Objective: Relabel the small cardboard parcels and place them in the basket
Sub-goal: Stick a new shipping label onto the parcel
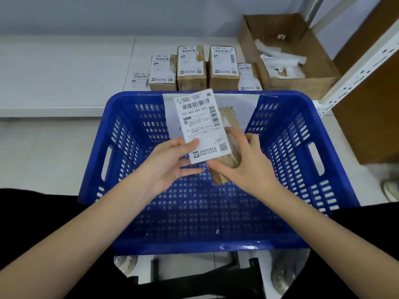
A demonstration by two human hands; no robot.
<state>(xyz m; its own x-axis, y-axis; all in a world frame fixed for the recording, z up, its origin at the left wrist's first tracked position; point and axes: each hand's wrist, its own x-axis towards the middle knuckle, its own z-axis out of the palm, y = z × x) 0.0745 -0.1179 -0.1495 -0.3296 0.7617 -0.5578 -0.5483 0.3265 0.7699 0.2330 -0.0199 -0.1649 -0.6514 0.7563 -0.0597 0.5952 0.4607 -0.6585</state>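
Both hands work above the blue basket [319, 117]; left hand [170, 165] pinches a white label [203, 126]; right hand [241, 167] grips a small cardboard parcel [228, 160].

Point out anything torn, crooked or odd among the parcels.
The second parcel in the back row has a torn label, ragged at its right edge. A loose label lies flat left of the row. The held parcel's label sits tilted, only partly stuck.
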